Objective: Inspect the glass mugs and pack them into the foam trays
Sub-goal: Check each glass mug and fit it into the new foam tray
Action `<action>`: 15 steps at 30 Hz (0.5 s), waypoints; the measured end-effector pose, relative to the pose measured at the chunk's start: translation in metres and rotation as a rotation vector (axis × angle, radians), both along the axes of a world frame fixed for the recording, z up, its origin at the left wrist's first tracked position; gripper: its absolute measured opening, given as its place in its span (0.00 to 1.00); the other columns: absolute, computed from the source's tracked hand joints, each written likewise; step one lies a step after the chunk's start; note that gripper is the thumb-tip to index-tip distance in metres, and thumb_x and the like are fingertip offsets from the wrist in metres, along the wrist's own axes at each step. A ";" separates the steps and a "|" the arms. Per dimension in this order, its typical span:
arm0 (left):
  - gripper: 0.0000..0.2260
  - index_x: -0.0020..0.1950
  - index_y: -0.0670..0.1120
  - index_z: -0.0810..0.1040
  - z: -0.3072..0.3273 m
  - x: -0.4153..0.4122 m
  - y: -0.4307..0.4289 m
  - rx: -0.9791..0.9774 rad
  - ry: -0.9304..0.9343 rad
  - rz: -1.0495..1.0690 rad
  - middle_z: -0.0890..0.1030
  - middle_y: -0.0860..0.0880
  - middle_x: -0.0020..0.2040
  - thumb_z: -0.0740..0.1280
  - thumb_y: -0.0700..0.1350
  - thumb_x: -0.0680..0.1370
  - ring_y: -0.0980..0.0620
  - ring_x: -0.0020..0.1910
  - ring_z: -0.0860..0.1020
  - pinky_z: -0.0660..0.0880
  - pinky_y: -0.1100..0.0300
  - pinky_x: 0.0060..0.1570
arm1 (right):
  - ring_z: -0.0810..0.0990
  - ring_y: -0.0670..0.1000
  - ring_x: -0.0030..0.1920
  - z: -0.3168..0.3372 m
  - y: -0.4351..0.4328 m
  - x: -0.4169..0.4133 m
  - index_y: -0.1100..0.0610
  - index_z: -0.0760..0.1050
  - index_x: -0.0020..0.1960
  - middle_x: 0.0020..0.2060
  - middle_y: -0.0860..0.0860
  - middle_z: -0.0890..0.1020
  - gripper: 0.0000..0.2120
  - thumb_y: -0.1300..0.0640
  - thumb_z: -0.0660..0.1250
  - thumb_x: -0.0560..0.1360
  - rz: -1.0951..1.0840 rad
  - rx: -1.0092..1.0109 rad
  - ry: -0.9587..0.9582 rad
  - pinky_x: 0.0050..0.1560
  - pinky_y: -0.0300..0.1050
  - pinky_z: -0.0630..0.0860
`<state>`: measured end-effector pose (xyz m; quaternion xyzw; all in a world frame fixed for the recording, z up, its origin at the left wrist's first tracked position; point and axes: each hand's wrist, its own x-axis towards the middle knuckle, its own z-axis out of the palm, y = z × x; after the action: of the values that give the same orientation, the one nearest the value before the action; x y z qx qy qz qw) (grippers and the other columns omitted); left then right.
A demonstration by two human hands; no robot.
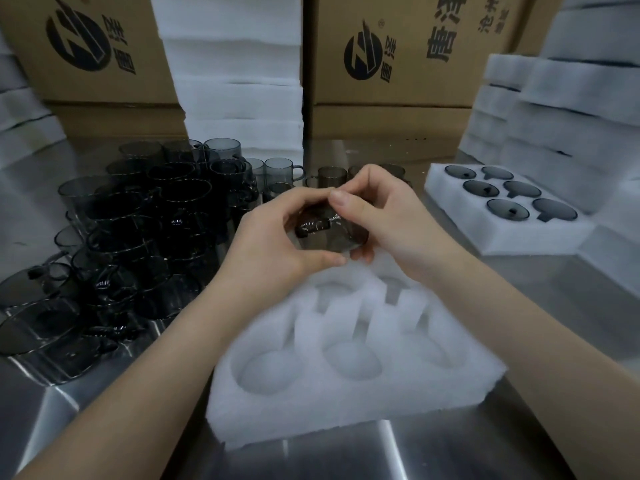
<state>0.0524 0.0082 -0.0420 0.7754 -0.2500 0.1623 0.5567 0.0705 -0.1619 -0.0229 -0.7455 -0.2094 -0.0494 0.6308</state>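
A dark smoked-glass mug (329, 233) is held between both hands above the far edge of a white foam tray (346, 407). My left hand (273, 247) cups the mug from the left and below. My right hand (377, 209) grips it from the right, thumb over the rim near the handle. The tray in front of me has several round pockets with handle slots, and those I can see hold nothing. A second foam tray (540, 237) at the right holds several mugs seated in its pockets.
A dense cluster of loose dark glass mugs (138, 237) covers the steel table (571, 306) at the left, with a few more (280, 171) behind my hands. Stacks of foam trays (239, 81) and cardboard boxes (398, 53) line the back and right side.
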 end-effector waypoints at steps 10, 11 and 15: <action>0.27 0.57 0.54 0.78 0.002 0.000 -0.001 -0.181 0.036 -0.026 0.83 0.60 0.51 0.78 0.40 0.60 0.60 0.56 0.80 0.74 0.63 0.59 | 0.70 0.50 0.26 0.003 -0.003 0.005 0.60 0.78 0.54 0.32 0.52 0.79 0.11 0.56 0.60 0.82 0.125 0.245 0.199 0.24 0.39 0.65; 0.26 0.56 0.55 0.78 0.002 0.000 0.000 -0.201 0.046 -0.018 0.83 0.61 0.51 0.78 0.40 0.60 0.59 0.56 0.80 0.75 0.63 0.58 | 0.71 0.49 0.27 0.003 -0.005 0.005 0.63 0.77 0.60 0.35 0.53 0.79 0.13 0.57 0.60 0.81 0.195 0.266 0.230 0.25 0.37 0.66; 0.28 0.56 0.51 0.79 0.001 0.002 0.002 -0.285 0.087 0.014 0.84 0.55 0.50 0.80 0.40 0.59 0.57 0.52 0.82 0.76 0.64 0.52 | 0.73 0.48 0.32 0.002 -0.009 0.006 0.60 0.71 0.67 0.45 0.54 0.79 0.22 0.64 0.67 0.73 0.381 0.303 0.280 0.32 0.36 0.70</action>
<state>0.0547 0.0106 -0.0413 0.6964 -0.1946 0.1660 0.6706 0.0761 -0.1709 -0.0211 -0.5896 -0.2469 0.1429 0.7556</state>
